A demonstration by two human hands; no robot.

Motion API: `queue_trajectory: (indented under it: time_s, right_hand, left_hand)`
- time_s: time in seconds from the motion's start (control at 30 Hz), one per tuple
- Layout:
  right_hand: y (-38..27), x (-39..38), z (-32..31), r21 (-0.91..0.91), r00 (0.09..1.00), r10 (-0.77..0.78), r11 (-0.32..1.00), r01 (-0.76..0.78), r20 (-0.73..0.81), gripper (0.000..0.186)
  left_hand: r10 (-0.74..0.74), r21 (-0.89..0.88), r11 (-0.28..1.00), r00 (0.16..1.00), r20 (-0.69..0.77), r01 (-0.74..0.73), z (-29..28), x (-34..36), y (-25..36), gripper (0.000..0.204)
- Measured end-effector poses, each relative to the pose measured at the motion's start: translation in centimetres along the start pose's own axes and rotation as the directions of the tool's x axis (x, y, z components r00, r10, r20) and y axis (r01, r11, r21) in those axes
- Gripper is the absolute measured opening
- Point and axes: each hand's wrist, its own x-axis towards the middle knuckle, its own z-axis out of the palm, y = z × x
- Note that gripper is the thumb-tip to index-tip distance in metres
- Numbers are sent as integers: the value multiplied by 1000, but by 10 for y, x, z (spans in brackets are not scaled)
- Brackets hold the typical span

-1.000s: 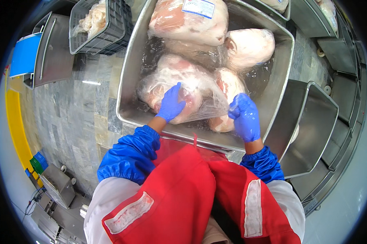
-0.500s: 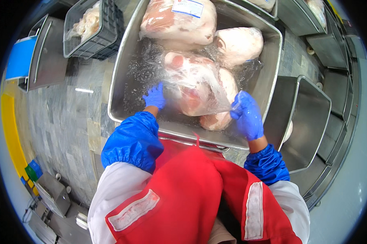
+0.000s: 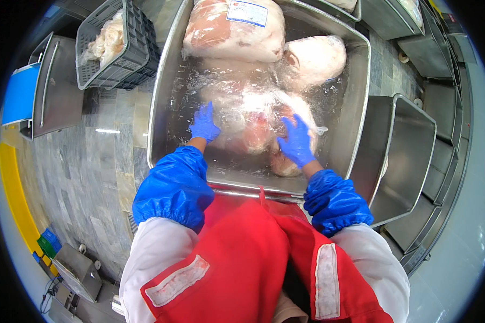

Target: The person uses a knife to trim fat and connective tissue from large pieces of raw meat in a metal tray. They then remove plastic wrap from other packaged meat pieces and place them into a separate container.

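In front of me a steel tub (image 3: pixel 161 116) holds water and several large pieces of meat wrapped in clear plastic. My left hand (image 3: pixel 203 124), in a blue glove, has its fingers spread at the left side of the middle bagged meat (image 3: pixel 256 132). My right hand (image 3: pixel 297 142), also gloved, lies open over the right side of that meat and the pale piece (image 3: pixel 285 163) beside it. Glare and wet film blur where the bags meet. Farther back are a big labelled meat pack (image 3: pixel 234 35) and a rounder pale piece (image 3: pixel 316 59).
A grey plastic crate (image 3: pixel 121 72) with crumpled film (image 3: pixel 107 43) stands on the tiled floor at the left, near a steel cart (image 3: pixel 62 89). On the right, another steel tub (image 3: pixel 404 161) sits close to mine, with more steel bins (image 3: pixel 441 110) beyond.
My right hand has let go of the gathered bag end and moved left onto the meat, fingers now spread. The bag has settled down over the meat. My left hand stays at its side.
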Motion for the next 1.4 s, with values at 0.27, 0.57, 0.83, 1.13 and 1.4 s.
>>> queue_trajectory:
  time_s: [0.27,0.57,0.83,1.13,1.4]
  right_hand:
    - [-29,12,66,-20,939,62,998,-59,339,71]
    - [-113,23,29,219,958,-277,933,286,-72,62]
    - [-162,-12,23,612,932,-363,738,285,3,30]
    - [-121,-14,8,633,964,-238,766,110,121,22]
    - [-89,-59,20,576,889,-410,784,231,202,20]
  left_hand:
    - [181,-71,983,941,285,-168,19,41,-31,22]
    - [32,-881,322,926,375,346,-135,-51,-49,18]
    - [34,-772,-500,900,434,391,-218,-81,28,9]
    - [598,-925,347,723,347,157,-179,-46,3,33]
    - [842,-37,539,537,53,-842,-103,-24,36,43]
